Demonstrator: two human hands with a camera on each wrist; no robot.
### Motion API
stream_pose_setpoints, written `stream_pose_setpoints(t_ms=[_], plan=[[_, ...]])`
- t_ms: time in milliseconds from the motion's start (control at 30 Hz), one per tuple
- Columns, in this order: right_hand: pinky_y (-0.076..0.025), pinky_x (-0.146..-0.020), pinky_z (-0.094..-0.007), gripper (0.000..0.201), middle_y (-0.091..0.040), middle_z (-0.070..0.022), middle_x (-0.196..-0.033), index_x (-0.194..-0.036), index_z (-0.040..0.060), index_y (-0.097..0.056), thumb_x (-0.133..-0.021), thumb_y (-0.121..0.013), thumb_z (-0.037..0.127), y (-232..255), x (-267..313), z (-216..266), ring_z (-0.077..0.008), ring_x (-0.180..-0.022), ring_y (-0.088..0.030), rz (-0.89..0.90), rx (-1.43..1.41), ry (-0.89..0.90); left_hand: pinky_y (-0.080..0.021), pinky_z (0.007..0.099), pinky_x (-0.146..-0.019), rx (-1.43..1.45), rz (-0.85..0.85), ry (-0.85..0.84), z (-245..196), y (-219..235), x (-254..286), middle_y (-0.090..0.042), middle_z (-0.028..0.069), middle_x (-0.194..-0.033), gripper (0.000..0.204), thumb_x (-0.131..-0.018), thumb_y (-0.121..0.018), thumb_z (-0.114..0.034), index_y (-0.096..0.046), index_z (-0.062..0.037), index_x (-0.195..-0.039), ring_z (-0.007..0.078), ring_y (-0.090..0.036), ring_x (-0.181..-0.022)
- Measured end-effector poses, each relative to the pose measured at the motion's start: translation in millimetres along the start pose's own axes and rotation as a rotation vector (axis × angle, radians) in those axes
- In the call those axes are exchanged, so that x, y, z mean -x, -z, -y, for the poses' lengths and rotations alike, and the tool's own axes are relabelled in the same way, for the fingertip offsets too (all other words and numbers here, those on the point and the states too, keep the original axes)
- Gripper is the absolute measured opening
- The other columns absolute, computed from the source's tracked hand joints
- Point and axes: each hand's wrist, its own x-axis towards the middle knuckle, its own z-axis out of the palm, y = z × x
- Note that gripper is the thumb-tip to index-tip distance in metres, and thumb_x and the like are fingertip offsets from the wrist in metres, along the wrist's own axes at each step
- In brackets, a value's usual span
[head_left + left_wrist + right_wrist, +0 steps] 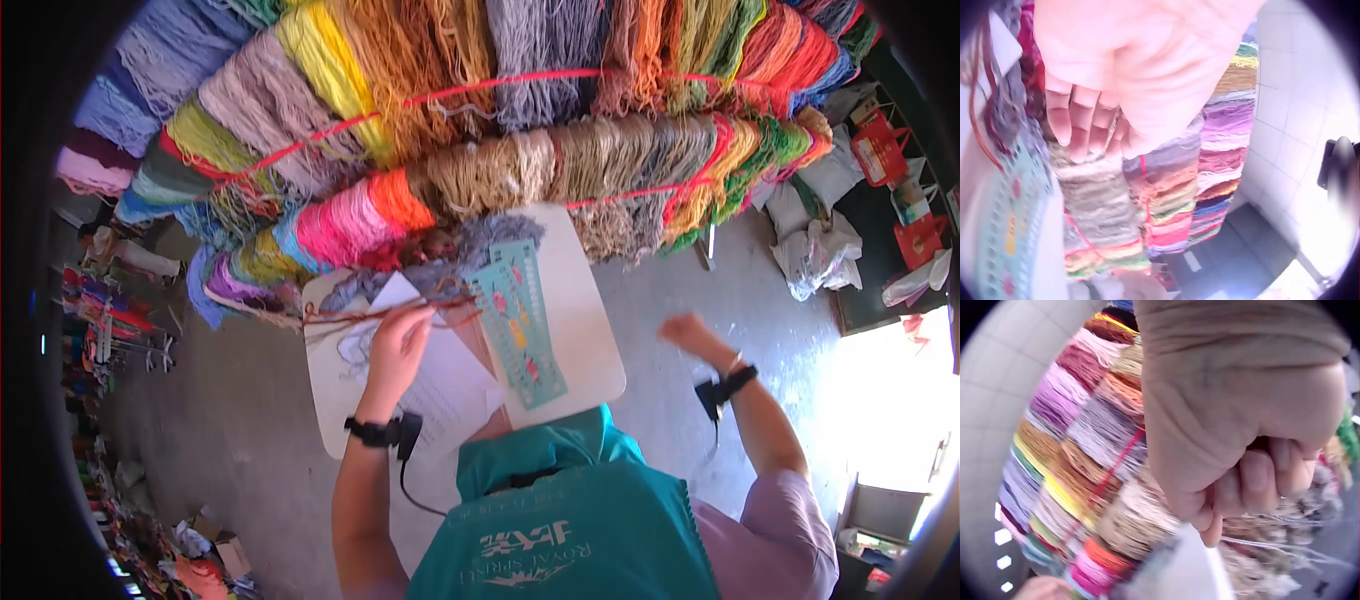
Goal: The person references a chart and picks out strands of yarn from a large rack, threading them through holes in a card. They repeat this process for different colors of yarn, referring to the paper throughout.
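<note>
My left hand is over the left part of a white board, near reddish-brown strands. In the left wrist view its fingers bend loosely and the thumb lies against the index finger; I cannot tell whether a thread is between them. My right hand is out to the right of the board, above the floor. The right wrist view shows its fingers curled in, pinching pale threads that trail from the fingertips. A turquoise card with flower prints and a written sheet lie on the board.
Skeins of many colours hang in rows ahead, bound by a red cord. Grey-blue yarn lies over the board's far edge. Plastic bags and red bags stand at the right. The grey floor surrounds the board.
</note>
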Motion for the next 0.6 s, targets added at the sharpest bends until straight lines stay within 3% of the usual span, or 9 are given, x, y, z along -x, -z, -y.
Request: stream_pose_setpoints(t_ms=[33,67,133,200,267,367,467,500,600], plan=[[-0.044,-0.054,-0.0266,0.021,-0.061,0.0002,-0.072,-0.095,0.0042,-0.072,-0.096,-0.064,0.023,35,-16,78,-0.0081,-0.059,-0.050,-0.053,-0.214,-0.145,-0.053,0.0301,-0.082,0.123,0.062,-0.054,-15,-15,-14,-0.065,0.0121,-0.110,0.020,-0.093,-0.062,-0.002,-0.067,0.0002,-0.112,0.0222,-0.065,-0.099],[-0.040,-0.052,-0.0228,0.022,-0.058,0.0060,-0.073,-0.098,0.0054,-0.074,-0.097,-0.062,0.024,64,-44,126,-0.0018,-0.060,-0.048,-0.059,-0.271,-0.011,-0.054,0.0285,-0.083,0.226,0.107,-0.119,-32,-31,-37,-0.064,0.0103,-0.112,0.021,-0.094,-0.061,-0.001,-0.066,0.0002,-0.115,0.0190,-0.065,-0.101],[-0.038,-0.052,-0.0220,0.020,-0.060,0.0058,-0.074,-0.099,0.0049,-0.073,-0.097,-0.062,0.021,78,-59,198,-0.0016,-0.061,-0.047,-0.057,-0.323,0.195,-0.054,0.0263,-0.084,0.508,0.192,-0.070,-66,-53,-38,-0.063,0.0087,-0.118,0.025,-0.094,-0.061,-0.001,-0.064,0.0000,-0.119,0.0156,-0.065,-0.100],[-0.036,-0.051,-0.0212,0.017,-0.060,0.0066,-0.076,-0.101,0.0045,-0.073,-0.097,-0.062,0.018,87,-71,250,-0.0011,-0.062,-0.045,0.052,-0.471,0.242,-0.055,0.0255,-0.082,0.657,0.326,0.073,-106,-62,-49,-0.061,0.0087,-0.121,0.029,-0.094,-0.064,-0.003,-0.061,0.0023,-0.122,0.0139,-0.067,-0.094],[-0.037,-0.055,-0.0207,0.017,-0.062,0.0056,-0.080,-0.102,0.0025,-0.072,-0.097,-0.062,0.014,91,-74,272,-0.0010,-0.066,-0.047,0.142,-0.567,0.274,-0.056,0.0255,-0.079,0.829,0.317,0.115,-131,-85,-56,-0.064,0.0080,-0.115,0.026,-0.094,-0.065,-0.006,-0.063,0.0030,-0.118,0.0127,-0.067,-0.088],[-0.041,-0.059,-0.0206,0.016,-0.065,0.0032,-0.084,-0.103,-0.0015,-0.071,-0.096,-0.062,0.010,87,-76,279,-0.0008,-0.073,-0.051,0.223,-0.630,0.356,-0.055,0.0238,-0.076,0.785,0.349,0.230,-129,-91,-57,-0.067,0.0043,-0.096,0.021,-0.096,-0.063,-0.010,-0.066,0.0022,-0.113,0.0100,-0.066,-0.082],[-0.041,-0.061,-0.0190,0.015,-0.066,0.0034,-0.083,-0.102,-0.0011,-0.071,-0.096,-0.061,0.009,89,-80,262,-0.0008,-0.074,-0.053,0.148,-0.418,0.286,-0.052,0.0225,-0.067,0.702,0.346,0.250,-108,-89,-50,-0.065,0.0002,-0.078,0.018,-0.100,-0.059,-0.015,-0.068,0.0010,-0.103,0.0072,-0.062,-0.071],[-0.049,-0.077,-0.0240,0.028,-0.069,-0.0061,-0.102,-0.114,0.0006,-0.067,-0.090,-0.069,0.013,86,-86,259,-0.0104,-0.092,-0.062,0.211,-0.244,0.258,-0.052,0.0226,-0.065,0.700,0.324,0.254,-101,-85,-43,-0.064,0.0001,-0.077,0.019,-0.100,-0.058,-0.015,-0.067,0.0013,-0.103,0.0071,-0.062,-0.070],[-0.046,-0.099,-0.0339,0.058,-0.060,-0.0159,-0.128,-0.133,0.0042,-0.058,-0.079,-0.077,0.016,69,-80,266,-0.0231,-0.120,-0.057,-0.226,0.350,0.737,-0.051,0.0236,-0.062,0.672,0.344,0.264,-97,-82,-33,-0.062,-0.0001,-0.075,0.021,-0.102,-0.056,-0.016,-0.066,0.0025,-0.101,0.0077,-0.060,-0.067]])
